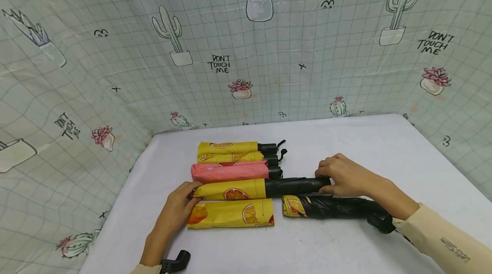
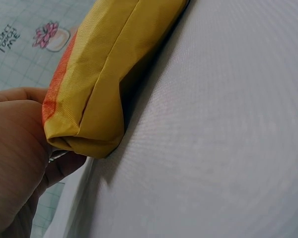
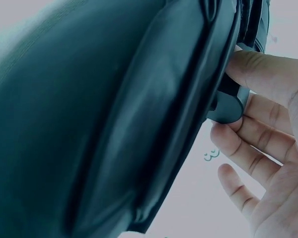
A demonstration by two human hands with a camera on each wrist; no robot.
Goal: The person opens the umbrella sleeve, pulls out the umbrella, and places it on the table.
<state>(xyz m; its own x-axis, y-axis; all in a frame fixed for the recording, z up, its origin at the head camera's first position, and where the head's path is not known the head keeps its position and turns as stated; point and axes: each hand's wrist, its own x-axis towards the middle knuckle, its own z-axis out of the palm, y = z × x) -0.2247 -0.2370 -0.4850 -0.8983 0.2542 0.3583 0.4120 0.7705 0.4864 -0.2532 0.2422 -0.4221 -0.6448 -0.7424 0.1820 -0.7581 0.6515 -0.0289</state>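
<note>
The black umbrella [image 1: 294, 186], folded lengthwise, lies between the two hands. Its left part sits inside a yellow cover [image 1: 250, 189] printed with orange slices; the black part extends from the cover mouth to the right hand. The left hand [image 1: 177, 206] holds the closed end of this cover, fingers on the far side and thumb on the near side, with a narrow gap between them. The right hand [image 1: 346, 176] grips the opposite end of the umbrella between thumb and fingers, with the palm partly raised; the right wrist view shows its outer fingers spread apart.

A flat yellow cover [image 1: 230, 214] lies to the right of the left thumb, on the person's side of the held cover. Whether the thumb touches it cannot be determined. A second black umbrella [image 1: 338, 206], with a yellow patterned section at its left end, lies below the right hand and extends toward the right wrist.

Beyond the held cover, between the hands, a pink cover [image 1: 230, 172] encloses an umbrella with a black handle. Two yellow-covered umbrellas [image 1: 228, 147] lie beyond it, handles directed toward the right-hand side. A beige sleeve [image 1: 447, 240] with lettering covers the right forearm. All items rest on a white table [image 1: 307, 248]. Past both hands hangs a checked curtain [image 1: 288, 48] printed with potted plants.
</note>
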